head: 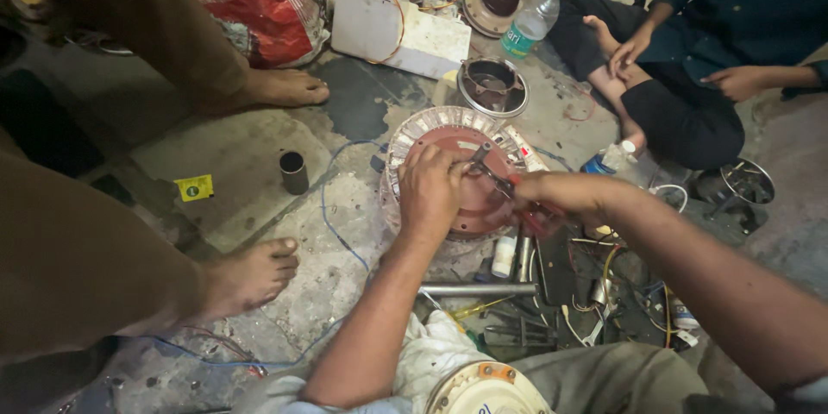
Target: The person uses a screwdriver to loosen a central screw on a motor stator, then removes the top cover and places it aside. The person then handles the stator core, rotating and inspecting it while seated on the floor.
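White cloth [435, 349] on lap | cracked concrete floor [233, 151] | scattered tools [517, 328]

Bare forearms, bare hands, grey trousers

A stained, cracked concrete floor [259, 155] carries a round fan motor [457, 172], a small dark cylinder [294, 172], a yellow tag [194, 187], a metal bearing cover [492, 85], a plastic water bottle [535, 21], a steel rod [479, 290] and tangled wires [621, 293].
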Tool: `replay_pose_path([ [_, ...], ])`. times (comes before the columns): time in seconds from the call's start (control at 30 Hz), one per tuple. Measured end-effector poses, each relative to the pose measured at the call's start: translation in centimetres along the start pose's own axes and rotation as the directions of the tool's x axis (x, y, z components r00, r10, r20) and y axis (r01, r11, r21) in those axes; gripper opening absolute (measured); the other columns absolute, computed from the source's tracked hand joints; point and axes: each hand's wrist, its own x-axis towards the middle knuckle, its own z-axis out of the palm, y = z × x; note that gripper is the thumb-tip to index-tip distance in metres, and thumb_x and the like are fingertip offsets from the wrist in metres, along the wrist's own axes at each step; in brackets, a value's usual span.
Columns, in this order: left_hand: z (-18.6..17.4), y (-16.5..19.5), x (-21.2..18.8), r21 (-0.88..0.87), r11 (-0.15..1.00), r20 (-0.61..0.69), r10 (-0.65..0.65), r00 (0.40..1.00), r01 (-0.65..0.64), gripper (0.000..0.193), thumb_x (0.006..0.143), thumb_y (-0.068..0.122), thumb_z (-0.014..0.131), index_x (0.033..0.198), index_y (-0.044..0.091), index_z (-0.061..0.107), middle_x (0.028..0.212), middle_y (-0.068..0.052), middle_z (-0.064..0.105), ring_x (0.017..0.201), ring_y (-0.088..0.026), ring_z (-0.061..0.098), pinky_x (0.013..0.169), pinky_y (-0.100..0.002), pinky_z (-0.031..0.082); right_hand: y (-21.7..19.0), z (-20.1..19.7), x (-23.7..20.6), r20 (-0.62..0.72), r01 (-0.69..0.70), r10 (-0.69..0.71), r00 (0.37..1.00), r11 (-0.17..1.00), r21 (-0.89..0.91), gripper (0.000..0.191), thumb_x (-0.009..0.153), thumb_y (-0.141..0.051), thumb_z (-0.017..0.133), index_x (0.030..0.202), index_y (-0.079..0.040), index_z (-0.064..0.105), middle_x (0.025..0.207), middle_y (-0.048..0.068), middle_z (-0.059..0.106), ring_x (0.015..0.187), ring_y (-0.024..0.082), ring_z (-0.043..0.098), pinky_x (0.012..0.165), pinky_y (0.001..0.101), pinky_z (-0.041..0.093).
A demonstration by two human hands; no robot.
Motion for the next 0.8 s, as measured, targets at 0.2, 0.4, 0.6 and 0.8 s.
replay_pose_path([
  [0.2,-2.2,0.5,1.5,-0.176,0.982,-0.143,-0.1,0.985,0.074,0.019,0.083,0.023,0.082,0.086,0.007,0.072,0.081,-0.012,0.07,0.075,-0.03,0.067,0.071,-0.042,0.052,7.9,3.9,-4.0,-0.014,-0.109,0.109,0.994,0.954,-0.278,0.074,0.084,-0.033,0.072,0.154,-0.025,0.051,0.121,0.01,0.067,0.091,0.021,0.063,0.072,0.0442,0.051],
  [0.4,-5.4,-0.6,2.2,-0.497,0.849,-0.183,-0.303,0.935,0.178,0.019,0.099,0.02,0.064,0.112,0.006,0.067,0.081,-0.01,0.074,0.072,-0.027,0.07,0.068,-0.036,0.055,14.7,16.1,-0.7,-0.259,0.137,-0.44,0.86,0.687,-0.713,0.085,0.067,-0.045,0.086,0.142,-0.016,0.058,0.139,0.02,0.056,0.124,0.037,0.054,0.104,0.0464,0.045],
  [0.6,-2.3,0.0,-0.8,-0.096,0.973,-0.06,0.207,0.977,-0.212,0.014,0.087,0.008,0.076,0.101,0.006,0.074,0.097,-0.016,0.075,0.089,-0.035,0.071,0.08,-0.041,0.055,16.6,19.5,-0.3,-0.32,0.059,-0.513,0.796,0.592,-0.804,0.079,0.068,-0.052,0.084,0.135,-0.017,0.062,0.131,0.021,0.056,0.122,0.04,0.049,0.102,0.0529,0.041],
  [0.8,-1.1,0.3,-1.5,-0.2,0.98,-0.052,0.004,0.999,-0.015,0.015,0.08,0.007,0.077,0.093,0.003,0.071,0.087,-0.015,0.073,0.08,-0.03,0.072,0.073,-0.04,0.056,17.0,19.1,-0.7,-0.319,0.074,-0.574,0.754,0.557,-0.827,0.062,0.072,-0.049,0.081,0.124,-0.016,0.07,0.129,0.02,0.058,0.122,0.04,0.049,0.102,0.0555,0.039],
])
